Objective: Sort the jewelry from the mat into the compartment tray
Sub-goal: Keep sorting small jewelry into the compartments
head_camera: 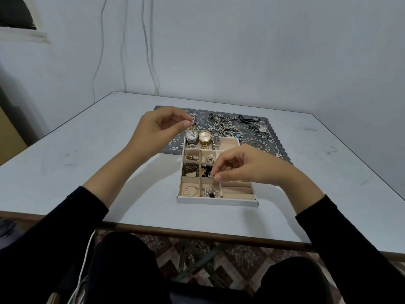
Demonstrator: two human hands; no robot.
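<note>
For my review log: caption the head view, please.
Sorting jewelry: left hand pinches a dangly earring by the watches; right hand pinches a small piece above the tray.

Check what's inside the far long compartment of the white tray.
Three wristwatches side by side: silver white-dial watch, gold round watch, small dark-dial silver watch. Bare beige lining to their right; the right hand covers its near corner.

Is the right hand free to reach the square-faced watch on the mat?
Probably not yet: the right hand is pinching a small silver piece over the compartment tray. Nothing stands between it and the square-faced watch, so once emptied it likely could.
</note>
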